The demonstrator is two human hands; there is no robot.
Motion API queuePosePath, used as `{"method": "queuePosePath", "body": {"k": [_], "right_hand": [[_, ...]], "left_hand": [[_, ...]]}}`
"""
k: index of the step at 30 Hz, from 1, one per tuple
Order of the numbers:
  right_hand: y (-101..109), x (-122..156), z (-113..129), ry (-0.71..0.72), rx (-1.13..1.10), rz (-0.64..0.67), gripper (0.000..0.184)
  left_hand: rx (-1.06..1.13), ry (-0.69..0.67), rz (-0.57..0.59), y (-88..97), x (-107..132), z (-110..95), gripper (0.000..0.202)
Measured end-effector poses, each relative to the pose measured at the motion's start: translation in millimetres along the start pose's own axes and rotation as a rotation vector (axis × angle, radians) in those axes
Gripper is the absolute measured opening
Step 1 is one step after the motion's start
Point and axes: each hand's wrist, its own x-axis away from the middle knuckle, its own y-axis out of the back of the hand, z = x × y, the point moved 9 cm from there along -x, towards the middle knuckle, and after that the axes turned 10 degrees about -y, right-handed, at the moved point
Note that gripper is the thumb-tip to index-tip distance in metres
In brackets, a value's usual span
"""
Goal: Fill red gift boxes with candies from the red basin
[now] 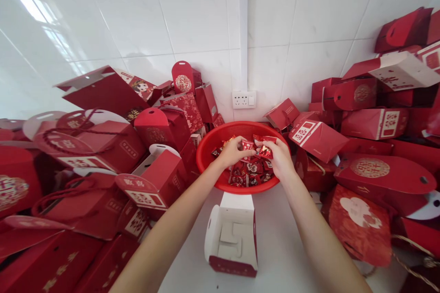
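Observation:
Both hands are over a red plastic basket [206, 149] that holds many small wrapped candies [252, 168]. My left hand [234, 150] has its fingers closed on a red wrapped candy [247, 145]. Close beside it, my right hand [279, 155] pinches shiny red-and-gold candy packets [264, 150]. The fingertips of the two hands nearly meet. In front of the basket an open red gift box [232, 266] stands on the white table, its flaps folded out and its white inside showing nothing but the folded bottom panels.
Piles of red gift boxes [158, 176] with cord handles crowd the left side. More red boxes [318, 142] are stacked on the right, close to the basket. Behind is a white tiled wall [202, 9] with a power socket [244, 100]. The white table [275, 238] shows between the piles.

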Motion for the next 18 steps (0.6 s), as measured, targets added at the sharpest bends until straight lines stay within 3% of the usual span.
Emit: {"method": "queuePosePath", "body": {"k": [11,18], "right_hand": [[-2.9,1.5,1.9,-0.018,0.020,0.014,0.012],[-2.9,0.9,-0.2,-0.009,0.043,0.022,0.013]], "left_hand": [[0.053,-0.057,0.033,-2.2,-1.7,-1.5,0.039],[0.027,-0.056,-0.036,3.0,-4.4,-4.9,0.044]]}}
